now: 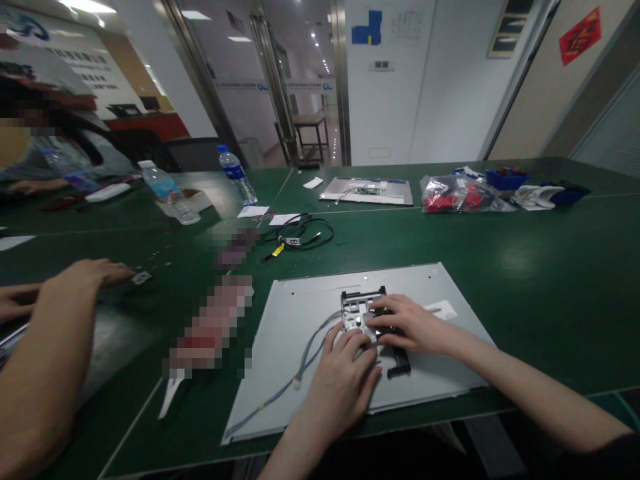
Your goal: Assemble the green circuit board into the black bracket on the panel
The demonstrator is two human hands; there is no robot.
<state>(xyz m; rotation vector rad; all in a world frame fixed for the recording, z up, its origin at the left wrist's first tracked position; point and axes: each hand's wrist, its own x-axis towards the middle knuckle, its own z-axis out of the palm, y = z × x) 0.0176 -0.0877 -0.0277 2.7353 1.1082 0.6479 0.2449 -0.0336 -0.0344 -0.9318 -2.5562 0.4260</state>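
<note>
A flat whitish metal panel [275, 327] lies on the table in front of me. On its middle sits a silver metal bracket [353, 303] with black plastic parts [400, 365], and a grey cable [303, 367] runs from it to the panel's near left corner. My left hand [347, 373] is curled at the bracket's near left side, fingertips on it. From the right, my right hand [413, 327] grips across the bracket's black section, its fingers bent over it. Both hands cover much of the bracket, so what lies under the fingers is hidden.
Left of the panel, a co-worker's arm [60, 333] reaches over the green table [550, 267]. Beyond the panel lie a coiled black cable [305, 233], another panel [370, 192] and a clear bag with red items [457, 195]. Water bottles [237, 175] stand further left.
</note>
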